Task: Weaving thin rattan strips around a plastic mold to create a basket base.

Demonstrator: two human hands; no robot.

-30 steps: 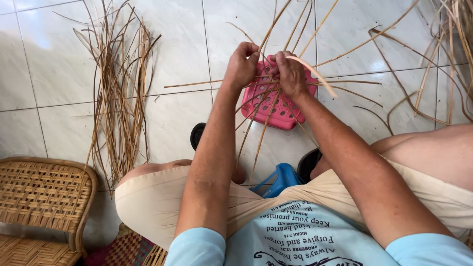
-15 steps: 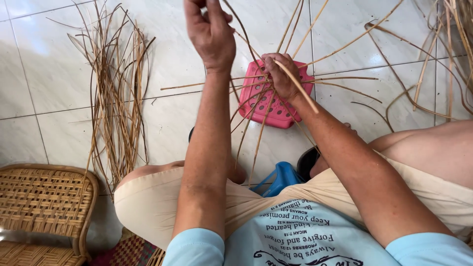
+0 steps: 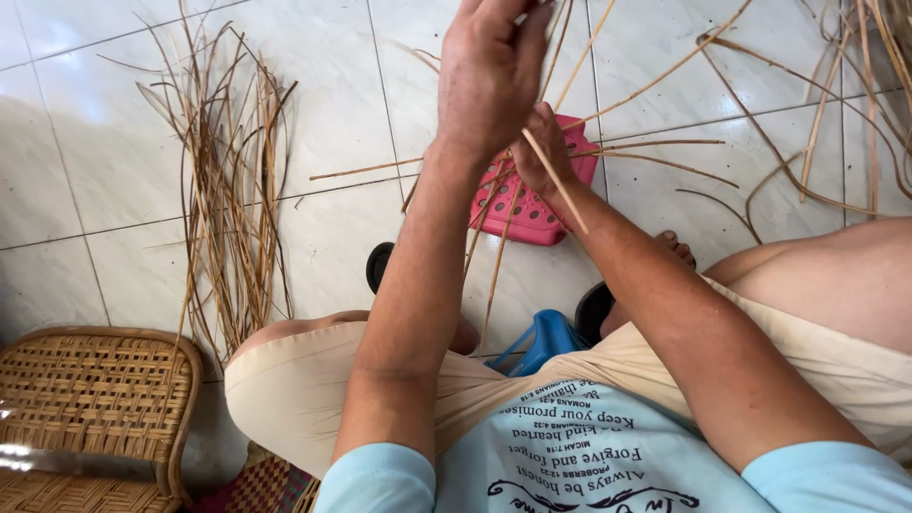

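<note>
My left hand (image 3: 489,71) is raised high near the top of the view, its fingers pinched on a thin rattan strand (image 3: 560,43) that runs up past the frame's edge. Lower down, my right hand (image 3: 543,152) presses on a knot of crossed rattan strands (image 3: 646,147) lying over a pink perforated plastic stool (image 3: 518,204). A flat strip (image 3: 556,182) slants down from under that hand. Several long strands fan out from the pink stool to the right and down toward my knees.
A loose bundle of rattan strips (image 3: 228,190) lies on the white tiled floor (image 3: 95,142) at left. A woven cane chair (image 3: 90,408) stands at bottom left. More curled strands (image 3: 836,104) sprawl at top right. A blue plastic stool (image 3: 546,342) shows between my legs.
My left hand has risen from the pink stool toward the top of the view, drawing a strand upward. My right hand has stayed on the crossed strands.
</note>
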